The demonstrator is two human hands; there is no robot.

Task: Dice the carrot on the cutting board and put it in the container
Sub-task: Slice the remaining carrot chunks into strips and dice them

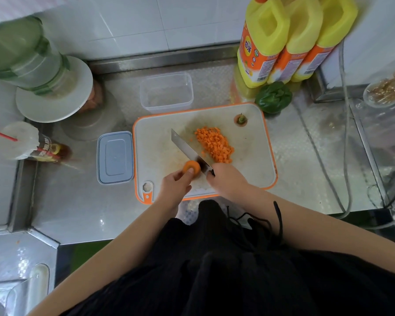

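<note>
Carrot stub meets cleaver as container waits empty

Seen from my head camera: my left hand (177,182) pinches the last short orange carrot stub (191,167) at the near edge of the white, orange-rimmed plastic cutting board (249,153). My right hand (225,177) is wrapped round the handle of the broad steel cleaver (187,148), whose blade lies just beside the stub. A heap of small orange carrot dice (216,144) sits mid-board to the right of the blade, and the trimmed carrot top (241,119) rests at the far corner.

The stub is short and round, so I judge it could roll or slip under the blade, and my fingertips (189,171) sit close to the cutting edge. Loose dice near the blade might scatter off the board.

The clear rectangular plastic container (167,92) stands beyond the board on the steel counter (78,213), holding nothing I can see. Its grey-blue lid (115,158) lies left of the board.
</note>
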